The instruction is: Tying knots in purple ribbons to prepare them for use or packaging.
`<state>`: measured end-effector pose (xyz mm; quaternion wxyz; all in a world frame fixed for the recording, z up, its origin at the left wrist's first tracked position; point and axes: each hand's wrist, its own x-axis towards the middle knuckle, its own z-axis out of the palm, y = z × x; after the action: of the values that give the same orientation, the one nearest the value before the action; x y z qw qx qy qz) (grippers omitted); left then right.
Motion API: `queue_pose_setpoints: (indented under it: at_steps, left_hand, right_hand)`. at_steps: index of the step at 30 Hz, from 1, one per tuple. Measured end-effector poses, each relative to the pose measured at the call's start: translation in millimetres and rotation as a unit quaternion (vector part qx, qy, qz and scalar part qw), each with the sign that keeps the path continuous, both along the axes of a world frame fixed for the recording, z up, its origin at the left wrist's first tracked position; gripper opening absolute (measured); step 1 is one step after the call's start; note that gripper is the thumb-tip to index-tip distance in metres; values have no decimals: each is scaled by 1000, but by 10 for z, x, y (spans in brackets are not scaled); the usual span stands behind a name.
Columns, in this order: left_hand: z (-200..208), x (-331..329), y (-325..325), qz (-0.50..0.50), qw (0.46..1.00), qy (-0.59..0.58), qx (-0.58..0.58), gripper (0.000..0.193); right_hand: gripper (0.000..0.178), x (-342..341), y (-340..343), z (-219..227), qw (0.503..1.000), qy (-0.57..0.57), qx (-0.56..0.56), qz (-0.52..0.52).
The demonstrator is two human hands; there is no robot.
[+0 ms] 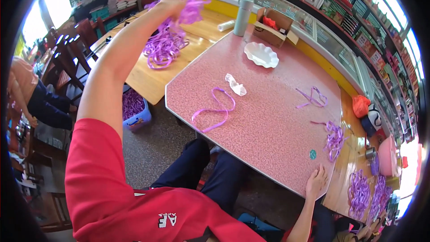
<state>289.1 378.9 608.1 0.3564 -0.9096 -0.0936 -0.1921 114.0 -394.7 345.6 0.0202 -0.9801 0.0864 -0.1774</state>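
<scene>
At the view's 11 o'clock the left hand point(172, 6) is gripping a bunch of purple ribbons point(192, 10) over a ribbon pile point(163, 49) lying on the wooden surface point(146, 80); at 4 o'clock the right hand point(317, 181) is resting, spread out, on the pink surface point(268, 121), where a loose ribbon point(226, 111) is curling and a white dish point(261, 55) is sitting at 1 o'clock
</scene>
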Motion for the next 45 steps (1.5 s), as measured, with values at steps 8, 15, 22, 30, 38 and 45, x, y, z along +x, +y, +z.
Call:
queue_pose_setpoints:
  at_steps: [8, 15, 22, 30, 38, 45]
  left_hand:
    - [-1371, -1038, -1790, -370, 791, 354, -335, 85]
    - [-2102, -1235, -2201, -404, 802, 339, -281, 61]
    - [-1686, -472, -262, -359, 861, 88, -349, 12]
    - [-1373, -147, -563, -213, 929, 117, -280, 51]
    - [-2256, -651, -3399, -501, 639, 103, -574, 19]
    - [-2383, -511, -3974, -427, 647, 93, -625, 26]
  right_hand:
    - [42, -25, 130, 169, 1000, -14, 11, 24]
    - [41, -127, -65, 52, 999, -33, 8, 15]
    - [40, -7, 121, 75, 999, -32, 34, 19]
    - [30, 220, 9, 299, 986, -11, 150, 76]
    - [54, 1725, -112, 361, 987, -113, 110, -4]
    - [79, 2283, -621, 342, 930, -65, 172, -317]
